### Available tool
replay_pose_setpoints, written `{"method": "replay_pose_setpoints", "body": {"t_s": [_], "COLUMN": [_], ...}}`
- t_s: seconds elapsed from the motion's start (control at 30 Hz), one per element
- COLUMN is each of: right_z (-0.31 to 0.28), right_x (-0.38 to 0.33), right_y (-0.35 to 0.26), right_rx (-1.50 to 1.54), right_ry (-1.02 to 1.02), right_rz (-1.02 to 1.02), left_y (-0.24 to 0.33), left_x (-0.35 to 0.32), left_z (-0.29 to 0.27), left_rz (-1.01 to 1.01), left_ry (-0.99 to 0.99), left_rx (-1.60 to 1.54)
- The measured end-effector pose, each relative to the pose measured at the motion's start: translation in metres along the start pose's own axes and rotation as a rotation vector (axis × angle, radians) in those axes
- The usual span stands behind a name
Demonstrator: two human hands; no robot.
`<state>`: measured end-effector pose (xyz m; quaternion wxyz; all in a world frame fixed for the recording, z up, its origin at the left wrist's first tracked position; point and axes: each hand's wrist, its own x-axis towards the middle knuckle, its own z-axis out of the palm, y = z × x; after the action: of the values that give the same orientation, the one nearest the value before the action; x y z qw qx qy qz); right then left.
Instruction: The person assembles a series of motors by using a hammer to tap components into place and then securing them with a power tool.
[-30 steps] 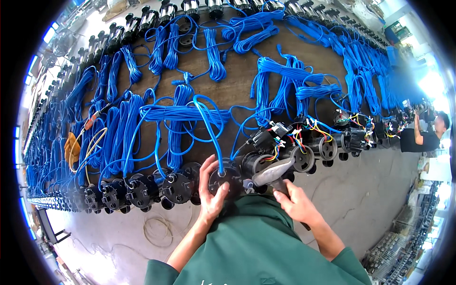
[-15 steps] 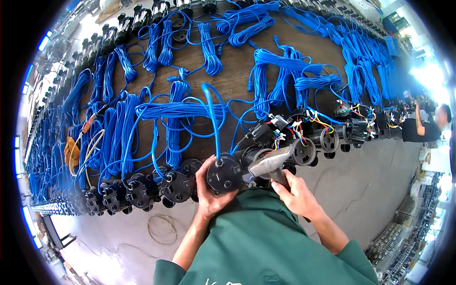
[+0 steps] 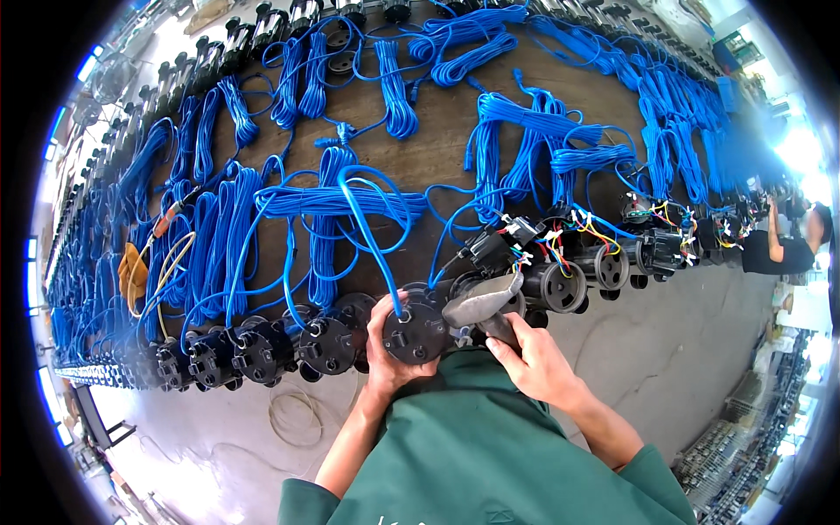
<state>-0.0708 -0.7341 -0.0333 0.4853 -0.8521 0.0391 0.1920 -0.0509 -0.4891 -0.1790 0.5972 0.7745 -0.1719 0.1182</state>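
Black housing [image 3: 418, 337]: I note left hand [image 3: 389, 363] clasped round its left, likely steadying it; right hand [image 3: 541, 366] gripping hammer [image 3: 481, 301] to its right.

Single head-worn fisheye view, looking down from above, near a brown table [image 3: 444, 131], wide coverage

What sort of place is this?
Likely an assembly workshop: coiled blue cables lie across a brown table, black housings line its edge, and the right hand holds a hammer.
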Motion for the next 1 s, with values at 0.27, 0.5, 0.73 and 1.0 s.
{"method": "replay_pose_setpoints", "body": {"t_s": [0.27,0.5,0.73,1.0], "right_z": [0.006,-0.018,-0.001,-0.012], "right_x": [0.000,-0.019,-0.010,-0.018], "right_y": [0.016,-0.029,-0.026,-0.057], "right_rx": [-0.066,-0.039,-0.374,-0.311], "right_ry": [0.035,0.027,0.051,0.188], "right_rz": [-0.019,0.005,-0.275,-0.699], "left_y": [0.012,0.015,0.008,0.008], "left_x": [-0.001,0.002,-0.001,-0.001], "left_z": [0.000,0.002,0.003,0.001], "left_rz": [-0.100,-0.097,-0.069,-0.021], "left_ry": [0.012,0.033,0.041,0.079], "left_rx": [0.080,0.129,0.053,0.046]}}
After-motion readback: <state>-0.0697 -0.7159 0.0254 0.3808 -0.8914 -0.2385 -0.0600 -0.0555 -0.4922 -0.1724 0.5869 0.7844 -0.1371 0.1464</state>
